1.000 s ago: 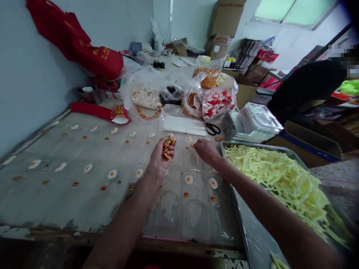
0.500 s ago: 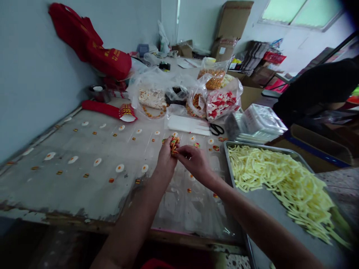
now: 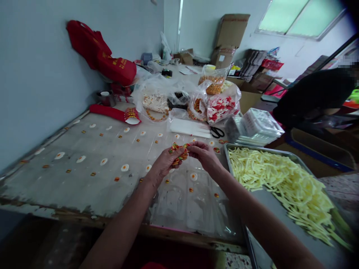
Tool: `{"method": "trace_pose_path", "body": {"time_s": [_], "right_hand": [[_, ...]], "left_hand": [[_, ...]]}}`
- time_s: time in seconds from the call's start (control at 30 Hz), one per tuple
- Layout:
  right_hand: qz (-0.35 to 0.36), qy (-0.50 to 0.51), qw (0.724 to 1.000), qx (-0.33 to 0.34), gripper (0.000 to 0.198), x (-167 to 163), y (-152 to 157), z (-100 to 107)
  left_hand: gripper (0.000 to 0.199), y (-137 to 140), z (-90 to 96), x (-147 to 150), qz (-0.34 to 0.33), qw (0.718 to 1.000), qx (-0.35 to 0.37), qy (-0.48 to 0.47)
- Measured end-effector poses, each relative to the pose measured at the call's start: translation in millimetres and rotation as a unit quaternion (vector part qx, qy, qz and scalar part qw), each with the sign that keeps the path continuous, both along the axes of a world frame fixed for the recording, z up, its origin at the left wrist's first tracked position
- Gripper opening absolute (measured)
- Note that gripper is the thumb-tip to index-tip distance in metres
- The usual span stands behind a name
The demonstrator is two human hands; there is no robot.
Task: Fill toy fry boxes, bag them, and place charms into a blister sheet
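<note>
My left hand (image 3: pixel 165 162) is closed around a handful of small red, orange and green miniature food pieces (image 3: pixel 179 154), held above the table. With finger and thumb pinched, my right hand (image 3: pixel 206 154) touches the right edge of this bunch; exactly what sits between those fingertips is hidden. Below lie clear plastic sheets with shallow compartments (image 3: pixel 172 203), spread over the table. Rows of small fried-egg pieces (image 3: pixel 125 167) and tiny burger pieces (image 3: pixel 116 179) lie on them. A round red-and-green piece (image 3: pixel 216 150) lies just beyond my right hand.
A metal tray (image 3: pixel 269 213) of pale yellow fry-shaped strips (image 3: pixel 280 172) stands at right. Behind my hands are black scissors (image 3: pixel 217 132), a bag of red-and-white pieces (image 3: pixel 221 108) and stacked clear boxes (image 3: pixel 260 125). A person in black (image 3: pixel 314 93) is at far right.
The view has tilted up slightly. My left hand has turned, showing more of the bunch, and my right hand's pinch has moved from its lower part to its upper right edge.
</note>
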State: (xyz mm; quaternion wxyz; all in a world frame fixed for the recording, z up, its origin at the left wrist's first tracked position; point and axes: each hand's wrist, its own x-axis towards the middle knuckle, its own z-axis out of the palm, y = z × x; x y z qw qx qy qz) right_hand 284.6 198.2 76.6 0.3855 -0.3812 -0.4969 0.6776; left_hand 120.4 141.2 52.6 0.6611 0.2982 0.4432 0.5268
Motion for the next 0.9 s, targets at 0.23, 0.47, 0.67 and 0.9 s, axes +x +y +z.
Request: {"method": "trace_pose_path", "body": {"time_s": [0.23, 0.47, 0.67, 0.9], "right_hand": [[-0.059, -0.008, 0.997, -0.049, 0.036, 15.2, 16.5, -18.6], [-0.077, -0.200, 0.972, 0.100, 0.042, 37.5, 69.6, -34.3], [-0.039, -0.279, 0.951, 0.123, 0.034, 25.4, 101.0, -50.3], [-0.009, -0.388, 0.900, 0.196, 0.019, -29.2, 115.8, -61.8]], "left_hand": [[0.035, -5.0, -4.5, -15.0, 0.038, 0.999, -0.020, 0.029], [0.037, -13.7, -2.7, -56.5, 0.095, 0.992, -0.070, 0.036], [0.035, -16.3, 6.3, -78.2, 0.145, 0.986, -0.079, 0.019], [0.037, -10.2, 0.6, -74.8, 0.145, 0.985, -0.090, 0.029]]}}
